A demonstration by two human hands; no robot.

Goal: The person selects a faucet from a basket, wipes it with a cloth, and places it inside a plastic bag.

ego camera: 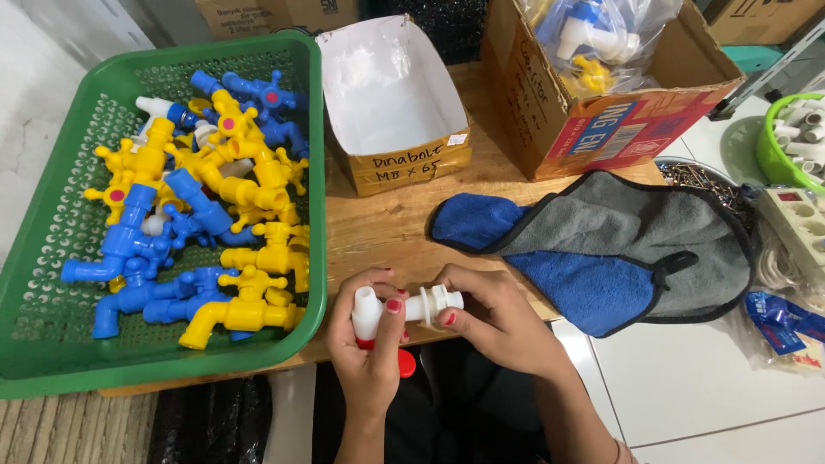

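At the near edge of the wooden tabletop, head view: left hand and right hand both pinch a white plastic tap. Risk: its red cap, partly hidden below, may slip off toward the lap, given the fingertip-only grip.

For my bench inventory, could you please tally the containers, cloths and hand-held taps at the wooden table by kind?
green basket: 1
open cardboard boxes: 2
blue-and-grey cloth: 1
white tap, in left hand and right hand: 1
Total: 5
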